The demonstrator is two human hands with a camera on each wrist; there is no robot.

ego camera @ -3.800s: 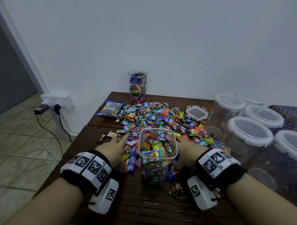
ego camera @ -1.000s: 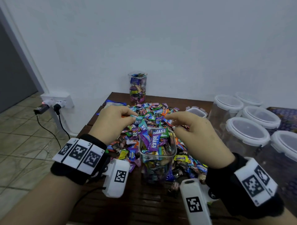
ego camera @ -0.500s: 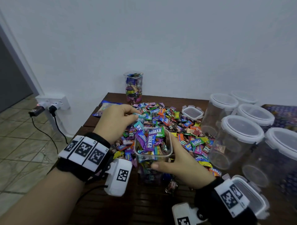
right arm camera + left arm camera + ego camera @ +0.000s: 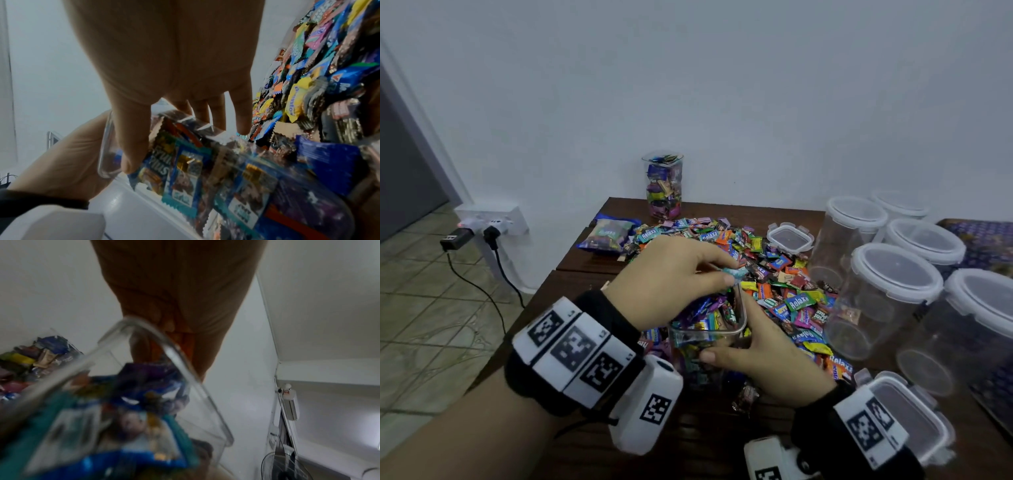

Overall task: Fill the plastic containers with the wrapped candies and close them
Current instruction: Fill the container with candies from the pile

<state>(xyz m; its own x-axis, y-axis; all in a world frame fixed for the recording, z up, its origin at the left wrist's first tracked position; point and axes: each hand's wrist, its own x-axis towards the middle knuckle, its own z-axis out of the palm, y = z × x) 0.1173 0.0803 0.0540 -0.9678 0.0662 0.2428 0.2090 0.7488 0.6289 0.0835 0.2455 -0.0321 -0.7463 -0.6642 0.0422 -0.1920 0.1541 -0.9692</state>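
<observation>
Fingers (image 4: 218, 113) behind the container (image 4: 107, 146) show only from the right wrist.

A dark wooden table (image 4: 599, 342) stands against a white wall (image 4: 688, 85), tiled floor (image 4: 431, 325) alongside.

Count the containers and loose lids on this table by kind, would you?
Open square containers with candies: 2, one near, one far
Round lidded containers: 5
Loose square lids: 2, one at the back, one at the front
Total: 9
</observation>
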